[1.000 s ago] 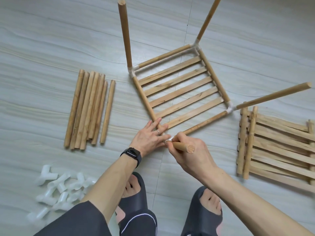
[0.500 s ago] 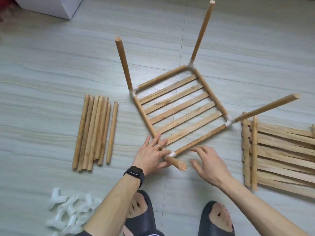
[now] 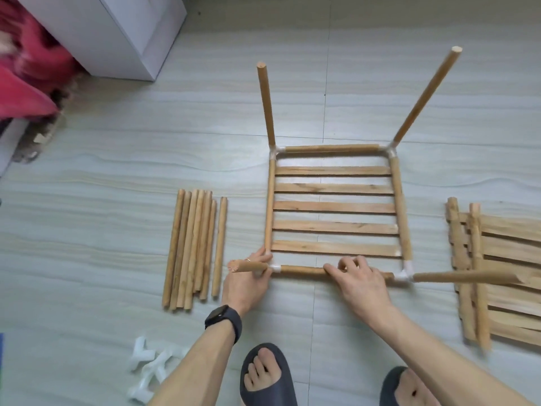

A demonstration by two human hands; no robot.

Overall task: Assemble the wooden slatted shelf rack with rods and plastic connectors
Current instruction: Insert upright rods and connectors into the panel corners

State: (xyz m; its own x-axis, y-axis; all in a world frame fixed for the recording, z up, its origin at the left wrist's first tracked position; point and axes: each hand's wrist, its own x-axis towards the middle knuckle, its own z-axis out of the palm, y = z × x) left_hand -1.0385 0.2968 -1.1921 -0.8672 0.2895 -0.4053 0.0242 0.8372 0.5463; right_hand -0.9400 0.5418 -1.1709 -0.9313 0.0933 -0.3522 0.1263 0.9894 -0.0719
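A square slatted rack (image 3: 333,206) is laid flat on the floor: five slats within a rod frame, white corner connectors (image 3: 405,275), a leg rod plugged into each. Its near rail is gripped by the right fingers (image 3: 348,263), its near-left corner by the left fingers (image 3: 261,255). Loose rods (image 3: 193,247) are bundled left of the left fingers; spare connectors (image 3: 152,367) are heaped nearer the person.

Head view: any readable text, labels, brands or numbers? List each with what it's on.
None readable.
Smartwatch on the left wrist: face dark, no digits.
White box: visible faces blank.
Plastic connectors: blurred, no marking can be made out.
Rack frame, loose rods, slat panels: bare wood, no print.
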